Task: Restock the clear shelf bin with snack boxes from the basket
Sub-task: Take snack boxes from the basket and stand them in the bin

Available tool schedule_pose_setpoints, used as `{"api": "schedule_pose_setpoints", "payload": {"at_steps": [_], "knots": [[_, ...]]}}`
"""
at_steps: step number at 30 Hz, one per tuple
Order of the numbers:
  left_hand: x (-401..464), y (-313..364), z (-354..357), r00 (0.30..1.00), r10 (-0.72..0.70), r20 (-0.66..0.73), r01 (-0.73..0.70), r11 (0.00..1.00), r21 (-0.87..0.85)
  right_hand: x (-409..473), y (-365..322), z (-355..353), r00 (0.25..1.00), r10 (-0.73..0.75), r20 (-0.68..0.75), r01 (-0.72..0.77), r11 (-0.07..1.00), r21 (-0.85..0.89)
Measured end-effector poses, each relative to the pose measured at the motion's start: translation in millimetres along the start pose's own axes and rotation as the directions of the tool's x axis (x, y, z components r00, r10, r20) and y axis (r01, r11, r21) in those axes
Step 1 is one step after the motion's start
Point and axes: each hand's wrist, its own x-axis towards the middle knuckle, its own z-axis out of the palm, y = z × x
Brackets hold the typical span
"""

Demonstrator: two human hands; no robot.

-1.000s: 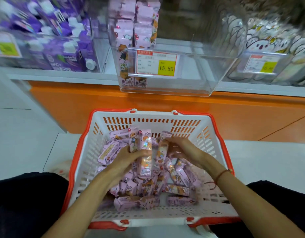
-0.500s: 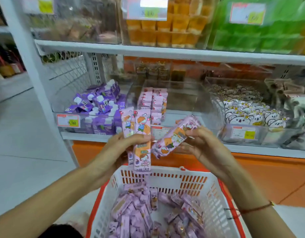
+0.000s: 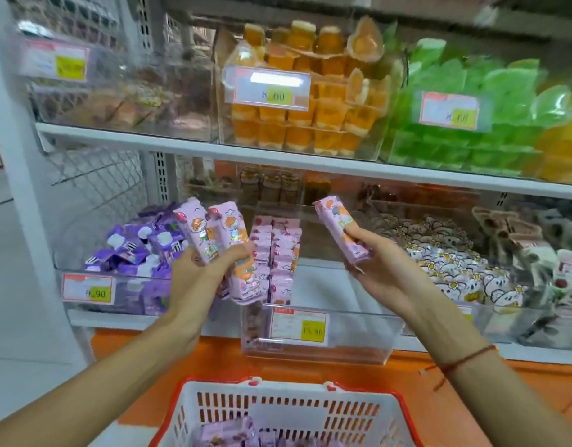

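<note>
The white store shelf [image 3: 278, 156] carries a clear plastic shelf bin [image 3: 352, 337] on its lower level, with a short stack of pink snack boxes [image 3: 278, 250] standing at the bin's left and the right part bare. Below, the white-and-red plastic basket [image 3: 278, 411] holds more of them. The step in hand looks like the carry from basket to bin. The left hand [image 3: 197, 275] grasps a fanned bunch of pink boxes [image 3: 226, 243]; the right hand [image 3: 375, 266] pinches one pink box [image 3: 339, 230] by its lower end. Next, each grip likely must lower its boxes upright beside the stack.
</note>
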Motion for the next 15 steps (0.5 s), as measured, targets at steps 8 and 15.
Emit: {"api": "schedule_pose_setpoints", "payload": {"at_steps": [8,15], "knots": [[19.4,-23.2,-2.1,0.996,-0.081,-0.032,0.082,0.997,0.013,99.6,29.3,-1.7,0.992,0.040,-0.119,-0.115,0.676,-0.728],[17.5,-28.2,-3.7,0.987,-0.147,0.067,0.150,0.988,-0.038,132.4,56.5,5.3,0.998,0.041,-0.046,-0.060,0.435,-0.898]]}}
